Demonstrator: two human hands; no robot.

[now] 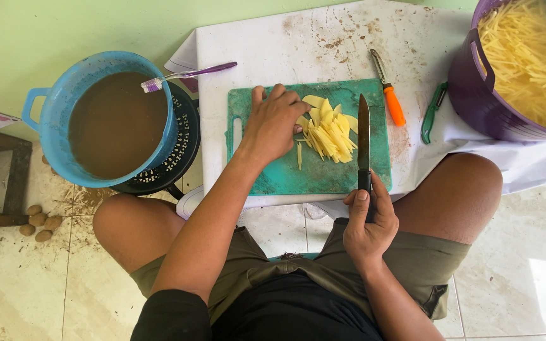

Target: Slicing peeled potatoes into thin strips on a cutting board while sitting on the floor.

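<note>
The right hand [368, 222] is closest, down near the person's lap. It is wrapped tight around the dark handle of a knife [363, 142], with the thumb lying on top. The knife is long, thin and made of grey metal. Its long side runs straight away from the person, and its tip points to the far edge of the board. The blade lies over the right part of the green cutting board [316, 170], just beside the potato sticks.

The left hand [272, 123] lies a bit farther out, flat on the board with bent fingers. Its fingertips press on the pile of potato sticks [328, 131] (it pushes down on them, it does not close around them). The sticks are pale yellow, thin and smooth, and most lie fanned out in the middle of the board. The board is scratched and worn.

The board sits on a white table [323, 38] with brown dirty marks. Past the knife lies an orange peeler [388, 95] and a green peeler [432, 112]. At the far right stands a round purple tub [475, 88] full of thin yellow potato strips. To the left a round blue plastic bucket [52, 107] holds brown water, with a purple toothbrush [188, 73] lying across its rim.
</note>
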